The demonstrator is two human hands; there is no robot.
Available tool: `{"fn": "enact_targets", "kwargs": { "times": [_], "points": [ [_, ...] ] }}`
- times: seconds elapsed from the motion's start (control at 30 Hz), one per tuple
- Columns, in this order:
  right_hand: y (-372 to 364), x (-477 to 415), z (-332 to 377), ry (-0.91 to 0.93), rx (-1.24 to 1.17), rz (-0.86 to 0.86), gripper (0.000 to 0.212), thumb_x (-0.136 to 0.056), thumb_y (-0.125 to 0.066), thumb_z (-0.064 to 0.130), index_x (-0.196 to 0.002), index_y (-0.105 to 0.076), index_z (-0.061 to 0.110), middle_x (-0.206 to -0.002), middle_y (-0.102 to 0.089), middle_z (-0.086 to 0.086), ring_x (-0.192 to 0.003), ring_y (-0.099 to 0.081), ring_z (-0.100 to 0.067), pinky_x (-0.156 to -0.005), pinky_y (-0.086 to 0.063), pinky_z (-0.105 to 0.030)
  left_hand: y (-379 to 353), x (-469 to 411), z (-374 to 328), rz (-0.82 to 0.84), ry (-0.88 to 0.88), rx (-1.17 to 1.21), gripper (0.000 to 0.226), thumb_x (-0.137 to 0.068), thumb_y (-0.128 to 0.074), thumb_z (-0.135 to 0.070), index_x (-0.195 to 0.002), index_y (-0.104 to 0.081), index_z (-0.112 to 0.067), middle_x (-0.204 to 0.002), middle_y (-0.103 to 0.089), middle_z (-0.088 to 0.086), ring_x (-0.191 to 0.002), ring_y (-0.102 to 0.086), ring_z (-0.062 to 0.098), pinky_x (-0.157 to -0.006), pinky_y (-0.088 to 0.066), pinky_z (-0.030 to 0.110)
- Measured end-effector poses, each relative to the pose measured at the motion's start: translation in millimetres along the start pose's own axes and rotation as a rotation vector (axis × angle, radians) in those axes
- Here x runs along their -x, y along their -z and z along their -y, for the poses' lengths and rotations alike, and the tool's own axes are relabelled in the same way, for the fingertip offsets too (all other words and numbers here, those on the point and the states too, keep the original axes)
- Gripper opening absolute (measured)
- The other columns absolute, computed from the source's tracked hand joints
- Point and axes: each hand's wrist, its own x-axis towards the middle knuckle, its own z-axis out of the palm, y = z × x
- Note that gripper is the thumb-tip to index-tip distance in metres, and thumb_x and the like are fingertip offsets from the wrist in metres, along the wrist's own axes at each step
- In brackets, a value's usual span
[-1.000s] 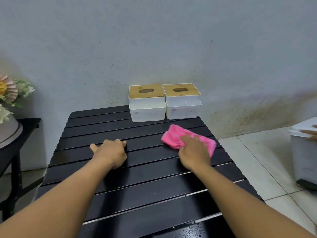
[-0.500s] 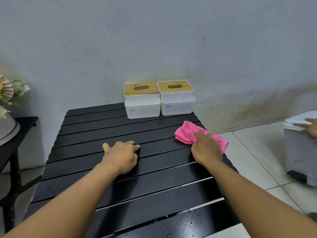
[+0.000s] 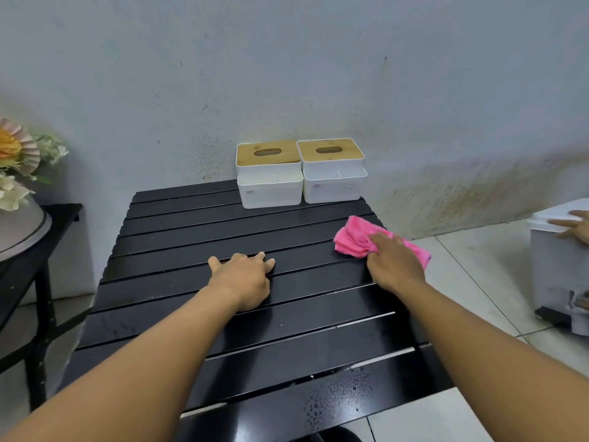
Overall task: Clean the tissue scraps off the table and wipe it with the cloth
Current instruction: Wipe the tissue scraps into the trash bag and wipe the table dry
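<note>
A black slatted table [image 3: 191,237] fills the middle of the view. My right hand [image 3: 393,266] presses a crumpled pink cloth [image 3: 353,239] onto the table's right edge; part of the cloth hangs over the edge. My left hand [image 3: 243,277] rests palm down on the slats near the table's middle, fingers spread, holding nothing. I see no tissue scraps on the table. Small water droplets [image 3: 338,400] sit on the nearest slat.
Two white tissue boxes with wooden lids [image 3: 269,173] [image 3: 331,169] stand at the back of the table against the wall. A white bin [image 3: 557,260] stands on the tiled floor at right, another person's hand [image 3: 573,226] on its lid. A black side table with flowers [image 3: 19,161] is at left.
My right hand has slid the pink cloth rightward across the table to its right edge. My left hand has stayed roughly in place on the slats.
</note>
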Motion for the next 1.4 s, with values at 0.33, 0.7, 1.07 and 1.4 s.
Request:
{"fn": "enact_targets", "kwargs": {
  "times": [0.33,0.7,1.07,1.4],
  "points": [
    [-32,79,31,0.401,-0.003,0.123,0.05,-0.095,-0.039,0.023,-0.144,-0.039,0.035,-0.154,-0.034,0.012,-0.146,-0.021,-0.017,-0.118,-0.018,-0.04,1,2,0,0.051,0.012,0.024,0.059,-0.096,-0.03,-0.027,-0.153,-0.018,-0.04,-0.163,-0.01,-0.014,-0.148,-0.016,0.021,-0.107,-0.014,0.066],
    [-10,26,18,0.073,-0.011,-0.027,0.046,-0.088,-0.042,0.01,-0.129,-0.054,0.027,-0.134,-0.055,-0.006,-0.121,-0.05,-0.033,-0.091,-0.044,-0.04,4,3,0,0.075,0.013,0.053,0.061,-0.097,-0.029,-0.022,-0.154,-0.017,-0.04,-0.163,-0.008,-0.013,-0.149,-0.011,0.022,-0.109,-0.011,0.067],
    [-21,70,29,0.366,0.013,0.1,0.049,-0.094,-0.038,0.02,-0.142,-0.042,0.033,-0.151,-0.039,0.009,-0.142,-0.027,-0.021,-0.113,-0.024,-0.042,-1,1,-1,0.084,0.035,0.044,0.063,-0.095,-0.032,-0.024,-0.153,-0.015,-0.04,-0.163,-0.005,-0.014,-0.149,-0.01,0.02,-0.109,-0.014,0.066],
    [-14,38,22,0.145,0.026,0.069,0.053,-0.092,-0.039,0.018,-0.144,-0.038,0.03,-0.153,-0.035,0.005,-0.144,-0.021,-0.026,-0.113,-0.024,-0.046,-1,4,-9,0.078,0.035,0.066,0.051,-0.097,-0.028,-0.031,-0.148,-0.03,-0.031,-0.161,-0.019,-0.007,-0.146,-0.02,0.025,-0.105,-0.017,0.065]
  ]
}}
